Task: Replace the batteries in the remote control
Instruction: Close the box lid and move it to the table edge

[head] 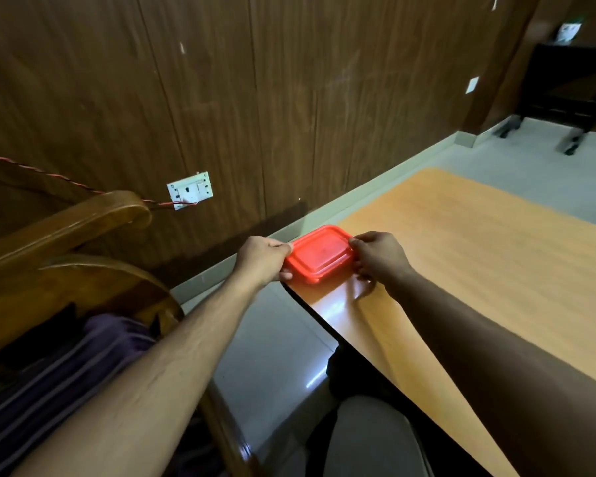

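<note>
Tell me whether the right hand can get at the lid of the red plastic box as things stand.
Probably yes. The right hand already grips the right end of the red rectangular plastic box at the lid's rim, nothing lies over it, and the left hand holds only the opposite end.

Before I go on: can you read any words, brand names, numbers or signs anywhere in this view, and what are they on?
No readable text anywhere.
Red rectangular plastic box lid, held by left hand and right hand: faint marks, illegible.
White wall socket plate: no legible markings.
Small white and green paper on the far dark furniture: blurred, unreadable.
</note>
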